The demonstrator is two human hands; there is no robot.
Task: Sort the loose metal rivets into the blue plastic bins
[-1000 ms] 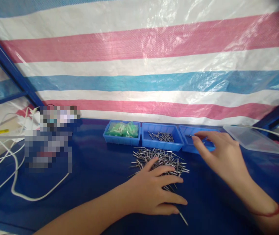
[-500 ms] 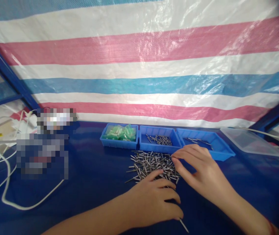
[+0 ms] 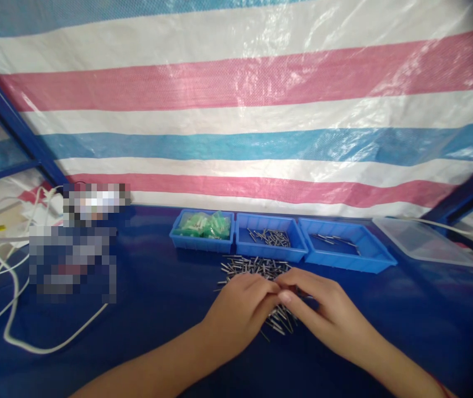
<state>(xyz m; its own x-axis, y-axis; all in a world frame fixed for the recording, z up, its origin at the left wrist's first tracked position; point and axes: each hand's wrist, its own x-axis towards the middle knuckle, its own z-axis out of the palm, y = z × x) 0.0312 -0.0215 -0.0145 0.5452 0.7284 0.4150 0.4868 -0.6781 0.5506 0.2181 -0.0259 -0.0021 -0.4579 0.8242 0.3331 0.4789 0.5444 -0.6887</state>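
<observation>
- Silvery metal pins (image 3: pixel 253 266) lie heaped on the blue table (image 3: pixel 149 265), under and around the fingertips of both hands.
- Left hand (image 3: pixel 236 312): it comes in from 8 o'clock, back upward. Its thumb and forefinger draw together at the tips; the other fingers are bent and mostly hidden. Whether it pinches a pin, I cannot tell.
- Right hand (image 3: pixel 331 312): it comes in from 4 o'clock. Its thumb and forefinger tips are close together, right at the left hand's fingertips. Any pin between them is hidden.
- From the meeting fingertips, the heap shows at 11 o'clock, beyond the left knuckles, and again at 6 o'clock, where pins poke out below both thumbs.
- Blue trays stand in a row beyond the heap: the left tray (image 3: pixel 203 244) at 11 o'clock with green bags (image 3: pixel 205 225), the middle tray (image 3: pixel 271 253) at 12 with a scatter of pins, the right tray (image 3: pixel 350 263) at 2 with just a few.
- A clear lid (image 3: pixel 427 243) lies between 2 and 3 o'clock, past the right tray.
- White cables (image 3: pixel 32 349) curl at 9 o'clock.
- A striped sheet (image 3: pixel 236 88) hangs across 12 o'clock.
</observation>
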